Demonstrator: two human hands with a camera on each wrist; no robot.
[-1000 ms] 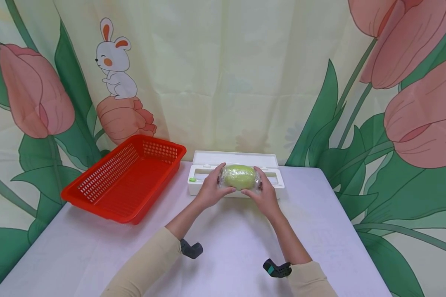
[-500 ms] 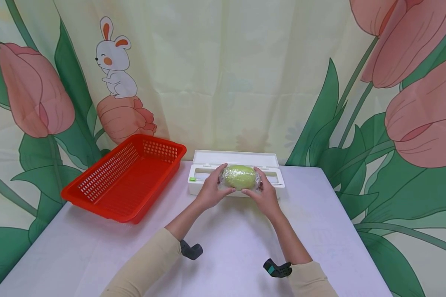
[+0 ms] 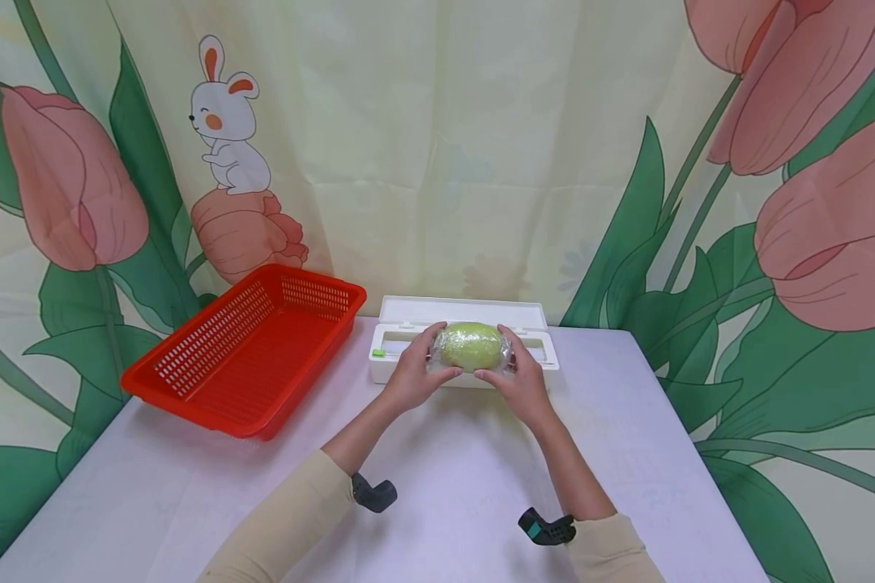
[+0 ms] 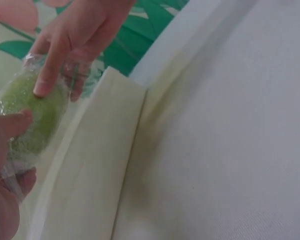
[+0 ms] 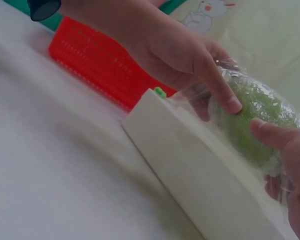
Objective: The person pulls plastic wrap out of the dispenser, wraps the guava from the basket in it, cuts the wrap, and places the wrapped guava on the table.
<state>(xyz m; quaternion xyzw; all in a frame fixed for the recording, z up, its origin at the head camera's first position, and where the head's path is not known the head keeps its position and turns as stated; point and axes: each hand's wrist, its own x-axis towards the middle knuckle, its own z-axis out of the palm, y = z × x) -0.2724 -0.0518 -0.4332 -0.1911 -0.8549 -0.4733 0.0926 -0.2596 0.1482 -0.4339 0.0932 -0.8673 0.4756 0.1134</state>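
A green oval fruit point(image 3: 471, 346) wrapped in clear film sits over the white cling-film dispenser box point(image 3: 401, 324) at the back of the table. My left hand point(image 3: 413, 372) grips its left end and my right hand point(image 3: 519, 376) grips its right end, thumbs on the near side. In the left wrist view the fruit point(image 4: 27, 112) lies between my left hand point(image 4: 7, 165) and my right hand point(image 4: 72, 45), above the box point(image 4: 85, 175). The right wrist view shows the fruit point(image 5: 255, 120), the left hand point(image 5: 190, 57), the right hand point(image 5: 290, 165) and the box point(image 5: 190, 170).
A red slotted plastic basket point(image 3: 244, 352) stands to the left of the box, also seen as the basket point(image 5: 95, 65) in the right wrist view. The table point(image 3: 445, 478) has a white cover. A curtain with a flower and rabbit print hangs behind.
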